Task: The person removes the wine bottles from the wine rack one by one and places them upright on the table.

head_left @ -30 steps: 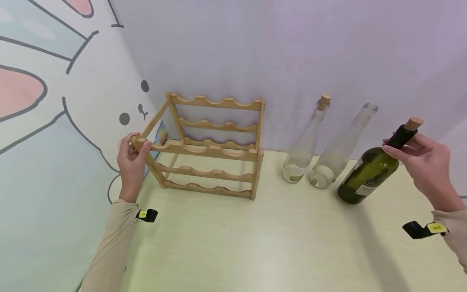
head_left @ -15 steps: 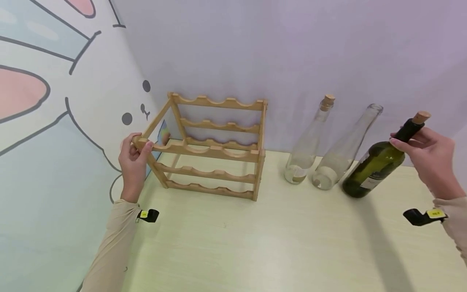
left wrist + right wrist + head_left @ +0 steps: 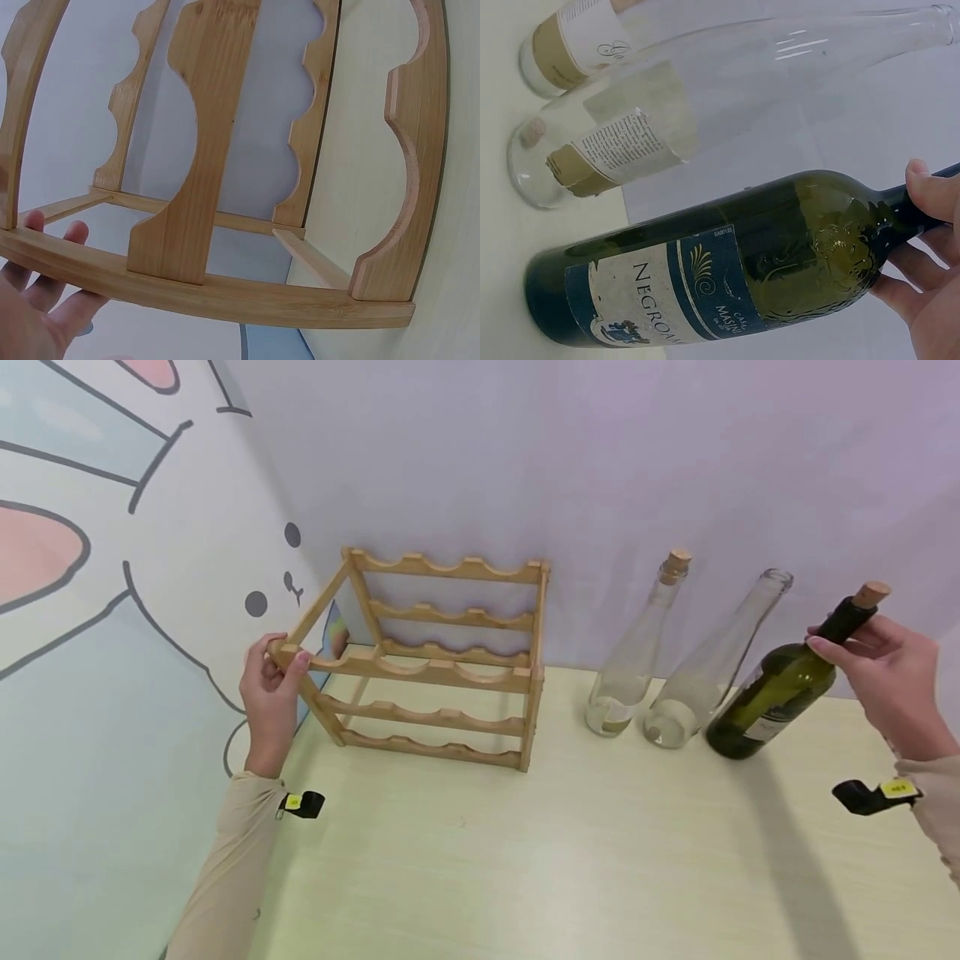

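At the left, my left hand (image 3: 270, 697) grips the front upper corner of a wooden wine rack (image 3: 427, 672). In the left wrist view its fingers (image 3: 75, 234) curl over the end bar of the rack, which has scalloped rails. My right hand (image 3: 892, 681) pinches the neck of a dark green wine bottle (image 3: 787, 681) with a cork (image 3: 872, 594) in its top. A blue and white label shows on this bottle in the right wrist view. Beside it stand a clear bottle without a cork (image 3: 697, 685) and a clear corked bottle (image 3: 630, 664).
The pale table (image 3: 480, 860) meets a lilac back wall (image 3: 600, 460) right behind the rack and bottles. A side wall with a cartoon drawing (image 3: 172, 635) runs along the left, close to the rack.
My right hand has shifted the green bottle slightly back and to the right, closer to the clear uncorked bottle. My left hand keeps its grip on the rack, which has not moved.
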### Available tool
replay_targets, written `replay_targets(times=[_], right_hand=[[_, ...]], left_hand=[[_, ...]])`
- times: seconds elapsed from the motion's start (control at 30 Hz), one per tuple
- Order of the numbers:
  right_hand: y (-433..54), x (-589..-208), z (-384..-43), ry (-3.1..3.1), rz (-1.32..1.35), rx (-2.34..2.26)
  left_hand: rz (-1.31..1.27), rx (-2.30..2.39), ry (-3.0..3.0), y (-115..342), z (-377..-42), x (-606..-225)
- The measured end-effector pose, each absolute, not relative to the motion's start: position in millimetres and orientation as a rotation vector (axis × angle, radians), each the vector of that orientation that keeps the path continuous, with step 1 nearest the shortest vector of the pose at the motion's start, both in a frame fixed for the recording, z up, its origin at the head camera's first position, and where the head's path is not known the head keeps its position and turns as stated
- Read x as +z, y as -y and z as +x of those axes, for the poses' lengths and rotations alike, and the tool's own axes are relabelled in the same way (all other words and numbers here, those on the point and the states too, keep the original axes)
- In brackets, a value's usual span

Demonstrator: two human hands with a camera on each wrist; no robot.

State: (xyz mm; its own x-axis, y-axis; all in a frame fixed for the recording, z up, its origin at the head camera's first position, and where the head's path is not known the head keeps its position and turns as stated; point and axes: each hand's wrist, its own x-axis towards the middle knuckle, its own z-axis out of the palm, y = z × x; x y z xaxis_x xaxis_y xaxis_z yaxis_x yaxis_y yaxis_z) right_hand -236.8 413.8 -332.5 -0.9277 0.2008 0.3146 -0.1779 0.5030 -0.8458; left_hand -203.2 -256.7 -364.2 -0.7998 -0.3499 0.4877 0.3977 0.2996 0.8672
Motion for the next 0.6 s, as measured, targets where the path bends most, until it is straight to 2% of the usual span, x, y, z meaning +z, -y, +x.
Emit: replay_targets(times=[0.27, 0.6], right_hand=[[-419, -334, -233, 2.36, 0.036, 1.381], [-414, -335, -220, 2.641, -0.216, 0.963]], left_hand=[[-0.056, -1.574, 1.917, 268, -218, -381], [-0.034, -1.586, 1.913, 270, -218, -384]])
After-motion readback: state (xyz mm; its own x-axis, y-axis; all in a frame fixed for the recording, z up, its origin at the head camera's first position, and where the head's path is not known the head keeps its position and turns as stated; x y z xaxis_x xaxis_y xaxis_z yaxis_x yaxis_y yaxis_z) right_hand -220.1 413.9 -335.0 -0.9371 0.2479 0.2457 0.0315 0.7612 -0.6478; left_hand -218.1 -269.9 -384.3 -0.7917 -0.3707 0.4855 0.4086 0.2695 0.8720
